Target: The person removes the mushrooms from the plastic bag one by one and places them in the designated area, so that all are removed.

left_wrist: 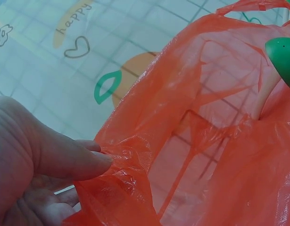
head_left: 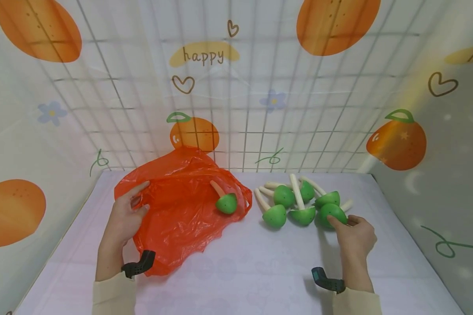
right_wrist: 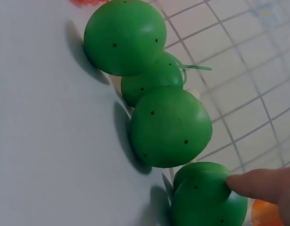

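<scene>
My left hand [head_left: 126,221] pinches the left edge of a red plastic bag [head_left: 177,218], thumb against the crumpled film in the left wrist view. One toy mushroom [head_left: 226,204] with a green dotted cap lies at the bag's right side; its stem looks reddish behind or against the film. On the right, my right hand [head_left: 356,236] grips the cap of another green toy mushroom [head_left: 331,215] between thumb and fingers. In the right wrist view only the thumb [right_wrist: 258,184] shows against that cap. Its pale stem points away to the back right.
Left of the gripped one, several more toy mushrooms [head_left: 274,216] lie bunched together, with white stems mostly pointing back. A white tabletop [head_left: 252,271] lies beneath everything. Behind it stands a wire grid [head_left: 256,148] covered by a printed sheet, with sheeted walls on both sides.
</scene>
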Action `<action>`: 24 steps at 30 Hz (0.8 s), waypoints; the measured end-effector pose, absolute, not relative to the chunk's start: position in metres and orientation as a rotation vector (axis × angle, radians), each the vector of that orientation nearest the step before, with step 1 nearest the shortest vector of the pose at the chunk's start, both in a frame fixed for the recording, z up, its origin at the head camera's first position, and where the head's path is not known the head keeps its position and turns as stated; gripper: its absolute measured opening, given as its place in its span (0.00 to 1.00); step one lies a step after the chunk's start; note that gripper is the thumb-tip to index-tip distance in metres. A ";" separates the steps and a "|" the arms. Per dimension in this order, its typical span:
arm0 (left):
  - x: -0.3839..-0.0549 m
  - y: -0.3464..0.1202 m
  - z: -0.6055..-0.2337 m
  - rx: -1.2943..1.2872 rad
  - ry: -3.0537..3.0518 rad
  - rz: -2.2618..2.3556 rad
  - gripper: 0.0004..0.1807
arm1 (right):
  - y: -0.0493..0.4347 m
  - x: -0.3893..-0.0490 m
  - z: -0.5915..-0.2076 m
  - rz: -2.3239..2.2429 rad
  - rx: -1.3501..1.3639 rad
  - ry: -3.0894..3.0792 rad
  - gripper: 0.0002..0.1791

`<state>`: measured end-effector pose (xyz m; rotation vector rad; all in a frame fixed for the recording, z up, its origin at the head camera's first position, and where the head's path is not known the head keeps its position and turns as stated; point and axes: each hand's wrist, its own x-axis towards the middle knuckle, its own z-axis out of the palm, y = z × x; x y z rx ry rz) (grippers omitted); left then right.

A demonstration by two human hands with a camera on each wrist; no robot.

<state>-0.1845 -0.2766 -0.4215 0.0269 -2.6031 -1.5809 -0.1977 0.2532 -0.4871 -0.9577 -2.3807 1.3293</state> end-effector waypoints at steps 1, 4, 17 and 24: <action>-0.185 -0.277 -0.422 0.024 -2.601 -1.584 0.37 | 0.253 -0.198 -0.487 1.316 -0.960 -2.382 0.40; -0.185 -0.277 -0.422 0.022 -2.596 -1.589 0.37 | 0.252 -0.198 -0.483 1.269 -0.949 -2.375 0.40; -0.184 -0.278 -0.421 0.003 -2.601 -1.574 0.37 | 0.202 -0.187 -0.444 1.272 -0.679 -2.274 0.37; -0.185 -0.276 -0.420 0.013 -2.607 -1.562 0.36 | 0.149 -0.185 -0.432 1.359 -0.401 -2.269 0.32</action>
